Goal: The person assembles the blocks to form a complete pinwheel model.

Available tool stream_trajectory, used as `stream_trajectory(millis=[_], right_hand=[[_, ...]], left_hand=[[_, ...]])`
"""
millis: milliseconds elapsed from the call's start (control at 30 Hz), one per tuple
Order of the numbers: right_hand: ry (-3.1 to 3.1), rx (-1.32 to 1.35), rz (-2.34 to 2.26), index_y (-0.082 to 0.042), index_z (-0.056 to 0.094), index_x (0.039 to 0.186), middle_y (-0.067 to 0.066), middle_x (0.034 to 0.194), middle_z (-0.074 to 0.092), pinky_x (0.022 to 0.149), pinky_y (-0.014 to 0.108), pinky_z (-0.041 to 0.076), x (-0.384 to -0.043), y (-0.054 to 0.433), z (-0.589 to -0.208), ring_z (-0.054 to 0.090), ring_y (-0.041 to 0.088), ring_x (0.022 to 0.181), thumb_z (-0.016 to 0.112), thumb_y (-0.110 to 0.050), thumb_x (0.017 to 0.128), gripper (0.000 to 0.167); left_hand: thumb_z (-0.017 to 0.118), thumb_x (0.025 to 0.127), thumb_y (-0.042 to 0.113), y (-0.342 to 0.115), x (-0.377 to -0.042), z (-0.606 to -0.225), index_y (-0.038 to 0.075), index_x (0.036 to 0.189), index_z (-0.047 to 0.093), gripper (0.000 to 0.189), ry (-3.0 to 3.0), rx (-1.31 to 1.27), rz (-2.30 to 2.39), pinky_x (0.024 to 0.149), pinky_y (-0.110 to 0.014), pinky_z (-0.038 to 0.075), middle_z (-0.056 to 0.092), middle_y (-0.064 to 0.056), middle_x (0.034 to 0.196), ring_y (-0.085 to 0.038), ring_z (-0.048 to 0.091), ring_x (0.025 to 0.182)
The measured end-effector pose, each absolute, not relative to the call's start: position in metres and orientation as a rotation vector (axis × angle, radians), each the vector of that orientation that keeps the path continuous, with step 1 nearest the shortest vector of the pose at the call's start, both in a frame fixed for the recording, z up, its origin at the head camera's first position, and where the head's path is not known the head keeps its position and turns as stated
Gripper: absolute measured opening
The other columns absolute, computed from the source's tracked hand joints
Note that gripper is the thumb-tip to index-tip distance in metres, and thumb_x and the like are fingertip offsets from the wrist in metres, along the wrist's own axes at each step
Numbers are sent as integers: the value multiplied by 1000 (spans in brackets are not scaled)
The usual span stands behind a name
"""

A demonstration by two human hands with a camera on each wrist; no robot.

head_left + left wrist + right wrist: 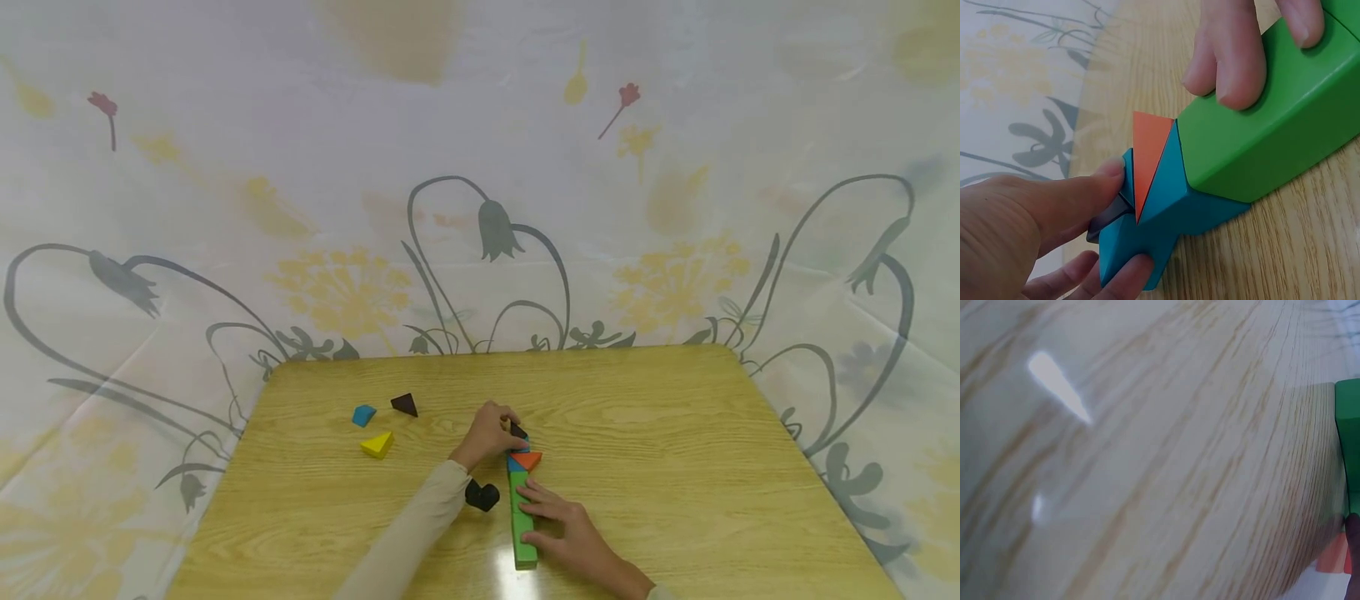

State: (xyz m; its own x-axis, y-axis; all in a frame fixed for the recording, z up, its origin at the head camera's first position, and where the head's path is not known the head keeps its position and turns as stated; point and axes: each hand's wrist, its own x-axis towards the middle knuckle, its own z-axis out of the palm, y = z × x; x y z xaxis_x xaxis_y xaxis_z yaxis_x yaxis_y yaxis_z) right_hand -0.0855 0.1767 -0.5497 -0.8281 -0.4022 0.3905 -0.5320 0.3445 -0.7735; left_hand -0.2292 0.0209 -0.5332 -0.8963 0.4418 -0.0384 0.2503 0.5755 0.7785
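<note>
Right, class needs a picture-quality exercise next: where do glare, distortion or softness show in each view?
Head view: white glare on the table around the near end of the green blocks; left wrist view: the green blocks' edges look crisp, the patterned backdrop softer; right wrist view: two bright streaks on the table, whose grain seems to curve, bunching toward the right.

Soft, rather dim, even light; white glare marks the tabletop [637, 417] just left of the right hand [566, 533]. The right-wrist view is hazy, bending at its edge.
</note>
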Motion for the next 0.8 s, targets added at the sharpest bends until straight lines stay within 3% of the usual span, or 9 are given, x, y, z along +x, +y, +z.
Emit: stream_trajectory(millis=[200, 800], right_hand=[[-2475, 861, 1497, 10, 65, 110, 26, 124, 57, 99, 39, 42, -86, 177, -551, 44, 51, 117, 76, -6, 77, 38], [-2460, 864, 1496, 9, 65, 110, 26, 124, 57, 100, 35, 41, -86, 178, -554, 45, 50, 117, 76, -6, 77, 38]], left_hand=[[81, 76, 13, 19, -231, -532, -1, 101, 68, 31, 2556, 557, 1208, 68, -34, 50, 53, -14, 100, -26, 54, 86], [80, 76, 11, 16, -232, -530, -2, 100, 69, 30, 2581, 571, 1171, 71, -36, 49, 57, -15, 102, -28, 54, 91]])
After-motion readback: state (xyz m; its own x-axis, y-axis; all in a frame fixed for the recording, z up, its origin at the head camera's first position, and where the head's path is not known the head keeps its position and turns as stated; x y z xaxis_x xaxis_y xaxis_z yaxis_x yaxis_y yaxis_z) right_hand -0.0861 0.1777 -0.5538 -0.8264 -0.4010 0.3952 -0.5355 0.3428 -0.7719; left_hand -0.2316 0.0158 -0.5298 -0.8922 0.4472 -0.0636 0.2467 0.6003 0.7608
